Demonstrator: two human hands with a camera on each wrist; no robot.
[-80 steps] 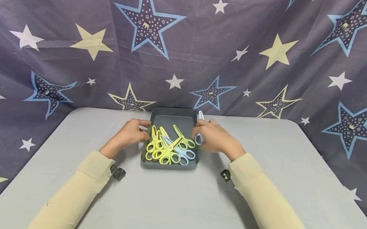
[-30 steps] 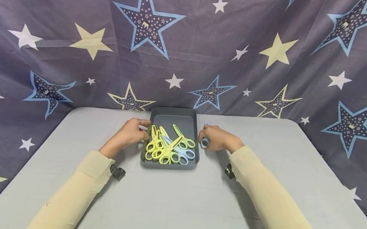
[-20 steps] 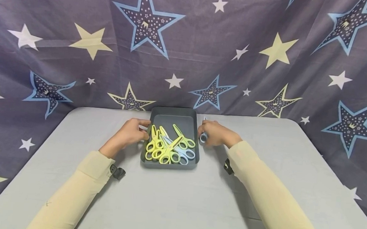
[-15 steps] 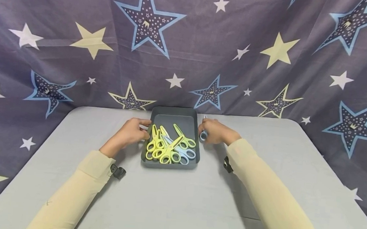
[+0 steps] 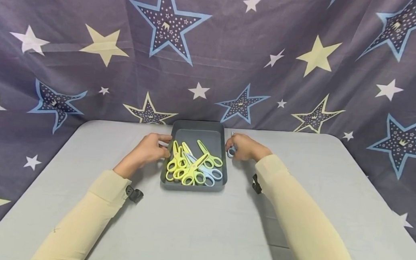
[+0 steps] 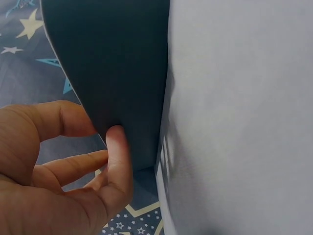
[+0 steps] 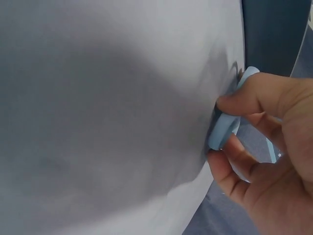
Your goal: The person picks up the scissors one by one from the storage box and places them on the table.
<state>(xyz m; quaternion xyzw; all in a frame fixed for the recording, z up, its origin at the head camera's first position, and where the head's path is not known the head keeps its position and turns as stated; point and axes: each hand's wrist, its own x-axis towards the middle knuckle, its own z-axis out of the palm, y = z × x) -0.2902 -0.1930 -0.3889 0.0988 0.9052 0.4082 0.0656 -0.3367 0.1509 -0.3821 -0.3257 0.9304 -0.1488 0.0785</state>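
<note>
My left hand [image 5: 150,148] is at the left wall of a dark grey tray [image 5: 193,188]. In the left wrist view, its thumb and fingers [image 6: 119,147] pinch the tray's rim, one fingertip lying on the outer wall. Just right of the tray, my right hand [image 5: 244,147] pinches a pair of blue-handled scissors [image 5: 231,151], low over the table with the tip pointing to the back. The right wrist view shows a blue handle [image 7: 225,129] between thumb and fingers, close against the tablecloth. Several yellow-green scissors [image 5: 190,174] and light blue scissors [image 5: 214,173] lie heaped in the tray's front half.
A light grey cloth covers the table [image 5: 200,234]. Behind its far edge hangs a dark curtain [image 5: 219,66] with stars, close to the tray's back wall. Both wrists carry small black cameras [image 5: 134,194].
From the tray's right rim, my right hand has carried the blue-handled scissors out to the right and down to the table, then slightly toward the back. My left hand has stayed at the tray.
</note>
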